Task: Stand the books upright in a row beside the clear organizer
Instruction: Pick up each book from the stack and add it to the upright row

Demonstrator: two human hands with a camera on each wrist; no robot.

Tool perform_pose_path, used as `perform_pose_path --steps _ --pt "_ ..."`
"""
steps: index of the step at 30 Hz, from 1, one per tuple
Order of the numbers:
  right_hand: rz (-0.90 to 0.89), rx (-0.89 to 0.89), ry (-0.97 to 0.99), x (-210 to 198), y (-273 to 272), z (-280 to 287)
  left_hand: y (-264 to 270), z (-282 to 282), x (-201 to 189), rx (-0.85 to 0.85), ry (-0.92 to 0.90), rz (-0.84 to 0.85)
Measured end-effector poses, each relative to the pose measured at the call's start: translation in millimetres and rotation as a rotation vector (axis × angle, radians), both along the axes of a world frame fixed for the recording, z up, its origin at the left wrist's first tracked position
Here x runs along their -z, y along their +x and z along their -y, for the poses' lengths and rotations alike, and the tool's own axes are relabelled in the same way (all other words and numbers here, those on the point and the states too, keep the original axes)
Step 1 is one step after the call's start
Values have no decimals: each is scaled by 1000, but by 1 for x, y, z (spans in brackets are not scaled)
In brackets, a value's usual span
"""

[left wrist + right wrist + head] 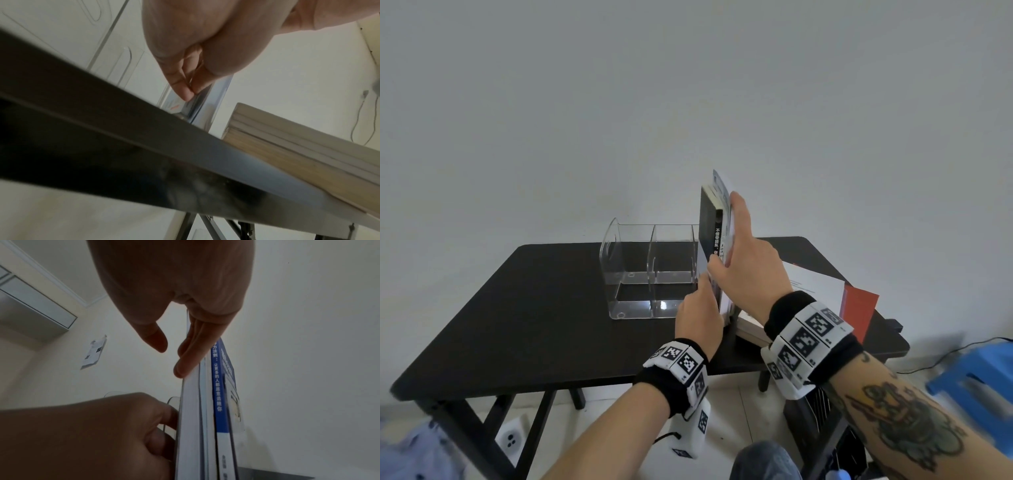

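Observation:
Two or three books stand upright on the black table, right against the clear organizer's right wall. One shows a dark spine, another a blue spine. My left hand pinches their near lower edge, fingertips on the cover. My right hand lies flat along their right side with straight fingers and the thumb spread away. A stack of books lies flat to the right, page edges facing me, a red cover among them.
The organizer's two compartments hold nothing. A plain wall rises just behind the table. A blue stool stands at the right beyond the table's corner, with a cable on the floor. A white power strip lies under the table's front.

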State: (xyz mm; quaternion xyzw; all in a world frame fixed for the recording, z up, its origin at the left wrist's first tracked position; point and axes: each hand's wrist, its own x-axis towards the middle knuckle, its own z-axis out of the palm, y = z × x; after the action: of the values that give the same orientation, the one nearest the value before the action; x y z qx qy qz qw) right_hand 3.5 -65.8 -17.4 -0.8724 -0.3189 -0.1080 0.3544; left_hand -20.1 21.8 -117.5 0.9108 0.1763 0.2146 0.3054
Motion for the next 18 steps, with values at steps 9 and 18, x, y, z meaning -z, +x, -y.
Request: perform_pose_path --steps 9,18 --pt "10 -22 -10 -1 -2 -1 1 2 -1 -45 78 -109" --pt "8 -26 -23 -1 -3 1 6 2 -1 -51 92 -162"
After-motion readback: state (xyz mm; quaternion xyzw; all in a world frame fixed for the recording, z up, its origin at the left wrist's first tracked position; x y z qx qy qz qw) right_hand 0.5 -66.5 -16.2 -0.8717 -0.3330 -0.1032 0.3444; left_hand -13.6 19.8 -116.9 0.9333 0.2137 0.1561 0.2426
